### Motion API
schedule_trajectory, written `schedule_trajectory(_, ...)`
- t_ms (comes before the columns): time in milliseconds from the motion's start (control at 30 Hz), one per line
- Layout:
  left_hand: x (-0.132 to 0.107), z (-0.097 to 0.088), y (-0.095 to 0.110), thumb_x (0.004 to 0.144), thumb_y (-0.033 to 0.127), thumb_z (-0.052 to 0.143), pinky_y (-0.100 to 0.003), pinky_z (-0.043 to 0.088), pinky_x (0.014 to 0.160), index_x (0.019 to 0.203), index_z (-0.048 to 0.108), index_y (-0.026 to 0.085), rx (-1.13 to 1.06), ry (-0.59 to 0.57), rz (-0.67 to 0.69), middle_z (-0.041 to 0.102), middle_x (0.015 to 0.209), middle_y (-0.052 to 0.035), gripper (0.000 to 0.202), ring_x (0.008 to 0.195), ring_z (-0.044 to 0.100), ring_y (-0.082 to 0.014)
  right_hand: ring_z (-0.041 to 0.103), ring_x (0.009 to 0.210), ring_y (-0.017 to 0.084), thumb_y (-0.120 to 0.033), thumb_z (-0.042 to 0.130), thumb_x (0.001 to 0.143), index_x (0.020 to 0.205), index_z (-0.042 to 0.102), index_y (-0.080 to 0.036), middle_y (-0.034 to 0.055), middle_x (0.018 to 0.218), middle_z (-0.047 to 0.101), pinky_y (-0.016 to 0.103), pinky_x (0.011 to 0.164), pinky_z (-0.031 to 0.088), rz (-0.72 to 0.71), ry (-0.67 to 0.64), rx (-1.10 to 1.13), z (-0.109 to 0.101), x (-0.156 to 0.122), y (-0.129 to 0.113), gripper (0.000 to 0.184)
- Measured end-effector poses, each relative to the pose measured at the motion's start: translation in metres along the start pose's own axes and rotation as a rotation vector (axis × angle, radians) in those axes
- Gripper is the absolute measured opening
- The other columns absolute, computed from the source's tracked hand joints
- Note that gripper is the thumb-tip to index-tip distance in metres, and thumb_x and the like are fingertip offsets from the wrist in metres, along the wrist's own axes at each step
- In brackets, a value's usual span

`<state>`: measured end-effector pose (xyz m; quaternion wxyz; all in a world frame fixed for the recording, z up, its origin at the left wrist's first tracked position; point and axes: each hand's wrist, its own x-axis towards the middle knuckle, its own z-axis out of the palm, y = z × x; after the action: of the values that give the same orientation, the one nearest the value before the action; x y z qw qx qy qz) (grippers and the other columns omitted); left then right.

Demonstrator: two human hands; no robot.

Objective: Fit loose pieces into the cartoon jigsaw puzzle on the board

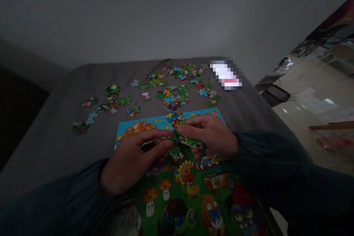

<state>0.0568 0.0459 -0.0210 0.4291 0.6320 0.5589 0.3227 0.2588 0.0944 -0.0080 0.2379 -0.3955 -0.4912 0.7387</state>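
Note:
My left hand (132, 158) is closed in a pinch, its thumb and index fingertip at a small dark green puzzle piece (176, 139). My right hand (212, 134) grips a cluster of joined puzzle pieces (191, 142), mostly green, with the thumb on top and fingers partly hidden beneath. The two hands almost meet, and the single piece lies right at the cluster's left edge; whether it is interlocked I cannot tell. Below both hands lies a colourful picture board (166, 169) with a sunflower, mushrooms and other cartoon figures. Blue and yellow pieces (170, 115) show just beyond my fingertips.
Many loose puzzle pieces (177, 96) are scattered over the grey cloth surface (69, 107) past the board, with more to the left (112, 107). A phone-like object with a bright, blurred screen (225, 75) lies at the back right. A pale wall (138, 18) rises behind.

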Motion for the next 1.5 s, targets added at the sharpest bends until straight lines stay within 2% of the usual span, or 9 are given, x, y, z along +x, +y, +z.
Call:
schedule_trajectory(267,-0.002,0.001,0.005,0.085,0.039,0.068,-0.016,0.051,0.053,0.080,0.075,0.025,0.118,0.108,0.107,0.076,0.066,0.0043,0.016,0.055,0.068,-0.0111,0.056,0.041,0.007,-0.048,0.081,0.072,0.067,0.067,-0.015,-0.0059,0.053,0.056,0.019,0.040,0.052,-0.062,-0.022,-0.097,0.002,-0.002,0.004,0.036)
schedule_trajectory(467,0.000,0.001,0.007,0.085,0.037,0.066,-0.015,0.048,0.049,0.078,0.070,0.024,0.115,0.164,0.130,0.070,0.058,0.0070,0.015,0.050,0.065,-0.0098,0.046,0.044,0.004,-0.032,0.080,0.074,0.063,0.065,-0.014,-0.0073,0.051,0.051,0.014,0.037,0.041,-0.114,-0.021,-0.149,0.002,-0.002,0.007,0.027)
schedule_trajectory(633,-0.002,0.000,0.007,0.087,0.039,0.064,-0.017,0.048,0.052,0.072,0.069,0.023,0.192,0.140,0.156,0.069,0.059,0.0058,0.022,0.051,0.063,-0.0104,0.037,0.042,0.003,-0.036,0.080,0.075,0.060,0.062,-0.015,-0.0092,0.047,0.043,0.014,0.035,0.036,-0.140,-0.063,-0.187,0.001,0.000,0.009,0.032)
schedule_trajectory(767,-0.002,-0.003,0.010,0.090,0.041,0.060,-0.017,0.047,0.051,0.072,0.067,0.023,0.151,0.114,0.095,0.068,0.058,0.0055,0.026,0.052,0.063,-0.0108,0.045,0.042,0.004,-0.045,0.081,0.074,0.078,0.068,-0.016,-0.0082,0.054,0.052,0.015,0.036,0.042,-0.123,-0.062,-0.140,-0.001,0.002,0.012,0.032)
schedule_trajectory(933,0.004,-0.006,0.008,0.090,0.047,0.057,-0.017,0.045,0.044,0.074,0.064,0.023,0.026,0.073,-0.017,0.065,0.053,0.0048,0.030,0.046,0.060,-0.0115,0.043,0.034,0.002,-0.046,0.069,0.086,0.097,0.070,-0.014,-0.0061,0.057,0.059,0.014,0.031,0.029,-0.195,0.020,-0.152,-0.005,0.004,0.012,0.033)
schedule_trajectory(1067,0.004,-0.006,0.008,0.087,0.052,0.060,-0.017,0.046,0.044,0.074,0.063,0.022,-0.045,0.045,-0.118,0.064,0.050,0.0039,0.033,0.043,0.059,-0.0110,0.054,0.041,0.006,-0.041,0.066,0.089,0.106,0.068,-0.013,-0.0042,0.059,0.062,0.016,0.037,0.039,-0.191,0.016,-0.153,-0.007,0.004,0.008,0.033)
schedule_trajectory(1267,0.003,-0.007,0.009,0.084,0.057,0.061,-0.015,0.032,0.033,0.077,0.063,0.021,-0.070,0.111,-0.228,0.053,0.038,0.0068,0.037,0.032,0.042,-0.0074,0.061,0.052,0.009,-0.032,0.076,0.080,0.104,0.066,-0.016,-0.0042,0.066,0.066,0.022,0.052,0.051,-0.226,-0.023,-0.145,-0.004,0.004,0.014,0.030)
schedule_trajectory(1367,0.004,-0.007,0.007,0.085,0.057,0.060,-0.014,0.032,0.033,0.075,0.062,0.021,-0.105,0.124,-0.219,0.053,0.038,0.0067,0.038,0.033,0.042,-0.0070,0.059,0.055,0.008,-0.030,0.082,0.074,0.098,0.065,-0.017,-0.0050,0.068,0.065,0.023,0.056,0.049,-0.218,-0.031,-0.145,-0.001,0.004,0.017,0.032)
schedule_trajectory(1500,0.003,-0.006,0.008,0.084,0.055,0.063,-0.014,0.033,0.034,0.077,0.064,0.021,-0.136,0.082,-0.231,0.054,0.039,0.0070,0.034,0.033,0.043,-0.0071,0.054,0.055,0.009,-0.035,0.082,0.074,0.075,0.061,-0.017,-0.0055,0.060,0.060,0.023,0.055,0.043,-0.166,-0.077,-0.199,0.000,0.002,0.011,0.028)
